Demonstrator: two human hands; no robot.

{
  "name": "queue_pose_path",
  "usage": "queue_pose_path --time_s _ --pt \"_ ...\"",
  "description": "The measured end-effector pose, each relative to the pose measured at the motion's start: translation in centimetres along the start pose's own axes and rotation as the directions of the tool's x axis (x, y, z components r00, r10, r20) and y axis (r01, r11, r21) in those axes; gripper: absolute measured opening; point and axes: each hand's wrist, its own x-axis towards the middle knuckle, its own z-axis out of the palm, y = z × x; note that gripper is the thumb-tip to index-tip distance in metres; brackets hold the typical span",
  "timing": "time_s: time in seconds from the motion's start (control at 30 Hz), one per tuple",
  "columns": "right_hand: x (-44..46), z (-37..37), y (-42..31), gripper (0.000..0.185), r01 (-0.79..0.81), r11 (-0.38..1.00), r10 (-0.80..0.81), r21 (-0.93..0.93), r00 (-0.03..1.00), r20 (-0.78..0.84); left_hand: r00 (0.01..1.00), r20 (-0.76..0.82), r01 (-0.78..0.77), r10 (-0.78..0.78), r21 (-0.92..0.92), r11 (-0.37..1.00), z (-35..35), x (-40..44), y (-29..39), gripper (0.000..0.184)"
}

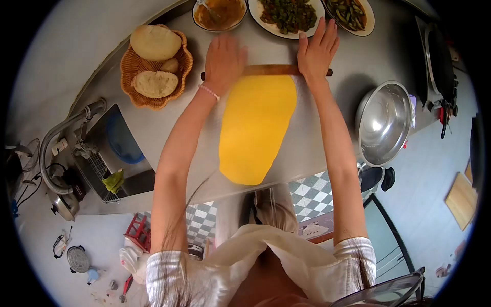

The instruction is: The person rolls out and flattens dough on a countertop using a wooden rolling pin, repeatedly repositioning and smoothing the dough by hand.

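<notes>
A sheet of yellow dough [258, 125] lies long and flat on the metal counter, narrowing towards its near end. Across its far edge rests a wooden rolling pin [271, 70], its dark tips showing at both ends. Over the pin's left part lies my left hand [224, 60], a little blurred, with fingers stretched forward and a beaded bracelet at the wrist. My right hand [316, 53] presses its palm on the right part, fingers extended and thumb apart. Neither hand wraps its fingers round the pin. The right fingertips come close to a plate of chopped green food [289, 15].
Left of the dough, a woven basket [188, 59] holds bread, near a sink [146, 179] with a tap [48, 148]. At the back stand a bowl of brownish sauce [220, 15] and another plate [369, 18]. A steel bowl [383, 123] and black pan [440, 61] are at right.
</notes>
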Motion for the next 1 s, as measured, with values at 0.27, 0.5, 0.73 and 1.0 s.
queue_pose_path --time_s 0.27,0.5,0.73,1.0 --pt "-1.4 -0.8 0.1 0.064 -0.021 1.000 0.020 0.007 1.000 0.007 0.993 0.084 -0.080 0.082 -0.035 0.996 -0.5 0.6 0.3 0.030" --pt "-13.7 -6.9 -2.8 0.063 -0.049 0.988 0.097 -0.147 0.934 0.344 0.971 0.236 -0.014 0.040 -0.111 0.994 -2.0 -9.9 3.0 0.055" --pt "-10.5 -8.1 -1.3 0.056 -0.005 0.998 0.021 -0.064 0.967 0.253 0.990 0.139 0.061 -0.031 -0.215 0.975 -3.5 -6.8 1.1 0.047" --pt "-20.3 -10.6 -3.9 0.056 -0.065 0.998 0.070 -0.026 0.936 0.346 0.966 0.260 -0.002 0.009 -0.025 1.000 -4.2 -16.2 3.5 0.056"
